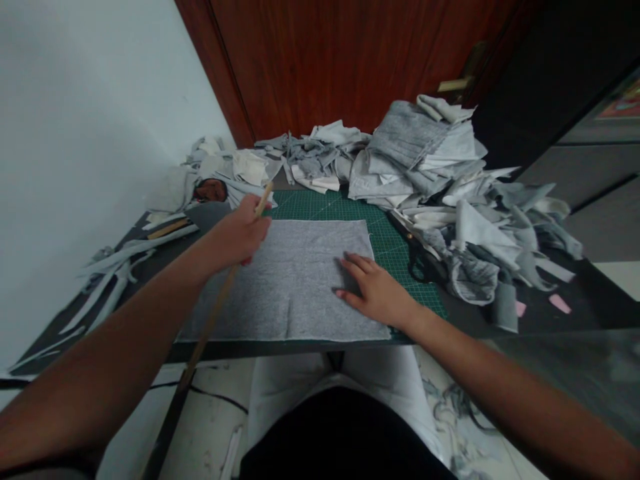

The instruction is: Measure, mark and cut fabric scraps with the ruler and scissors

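A rectangular piece of grey cloth (305,280) lies flat on a green cutting mat (320,203), with a crease near its front edge. My left hand (250,230) is closed round a long wooden ruler (220,300), which slants over the cloth's left part and reaches past the table's front edge. On the right part of the cloth rests my right hand (367,287), fingers spread, holding nothing. Black-handled scissors (417,263) lie on the mat to the right of the cloth, partly under scraps.
A tall heap of folded grey cloth (415,147) and loose scraps (515,227) covers the right and back. More scraps (250,167) lie at the back left, and pale strips (110,287) at the left. A white wall (100,100) and a wooden door (345,60) bound the table.
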`<state>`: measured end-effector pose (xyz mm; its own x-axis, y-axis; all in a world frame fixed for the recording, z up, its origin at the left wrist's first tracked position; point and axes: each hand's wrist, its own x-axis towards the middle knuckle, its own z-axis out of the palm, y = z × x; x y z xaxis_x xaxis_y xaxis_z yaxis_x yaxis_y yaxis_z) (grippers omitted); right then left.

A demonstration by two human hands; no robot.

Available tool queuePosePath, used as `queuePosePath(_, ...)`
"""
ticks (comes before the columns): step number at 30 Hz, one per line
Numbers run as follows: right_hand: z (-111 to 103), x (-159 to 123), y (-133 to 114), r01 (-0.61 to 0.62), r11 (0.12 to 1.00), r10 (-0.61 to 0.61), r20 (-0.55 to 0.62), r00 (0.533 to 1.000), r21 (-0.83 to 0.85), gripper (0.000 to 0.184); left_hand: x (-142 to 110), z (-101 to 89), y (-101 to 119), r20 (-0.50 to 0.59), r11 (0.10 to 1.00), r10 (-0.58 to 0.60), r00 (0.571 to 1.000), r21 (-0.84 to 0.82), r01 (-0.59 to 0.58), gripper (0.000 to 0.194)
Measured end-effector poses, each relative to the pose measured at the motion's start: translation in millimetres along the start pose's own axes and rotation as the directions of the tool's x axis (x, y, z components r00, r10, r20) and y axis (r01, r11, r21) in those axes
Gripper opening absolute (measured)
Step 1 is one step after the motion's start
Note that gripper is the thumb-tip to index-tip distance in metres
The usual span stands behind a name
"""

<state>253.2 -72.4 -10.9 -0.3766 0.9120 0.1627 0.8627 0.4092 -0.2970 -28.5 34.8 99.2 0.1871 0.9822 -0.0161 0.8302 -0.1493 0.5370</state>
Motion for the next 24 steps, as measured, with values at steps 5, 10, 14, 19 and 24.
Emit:
queuePosePath(5,12,-10,6,0.006,0.999,-0.005,0.019,1.000,-0.038,0.076,2,50.2,31,0.049,0.812,-0.050,0.998,-0.580,0.069,0.022)
queuePosePath(10,10,-12,7,-0.010,0.997,0.010,0.000,1.000,-0.075,0.074,31,104.6,26,-0.076,0.890,0.005,0.997,-0.454,-0.039,0.032)
queuePosePath(14,9,-12,5,-0.005,0.997,0.004,-0.014,1.000,-0.080,0.073,50,124.8,19,-0.120,0.955,0.054,0.991,-0.284,-0.086,0.032)
queuePosePath(19,10,-13,6,0.000,0.996,-0.003,-0.030,1.000,-0.085,0.073,50,131.7,12,-0.176,0.990,0.110,0.978,-0.073,-0.125,0.038)
queuePosePath(24,10,-13,7,0.008,0.997,-0.009,-0.020,1.000,-0.079,0.072,17,129.0,15,-0.137,0.946,0.267,0.954,0.225,-0.233,0.063)
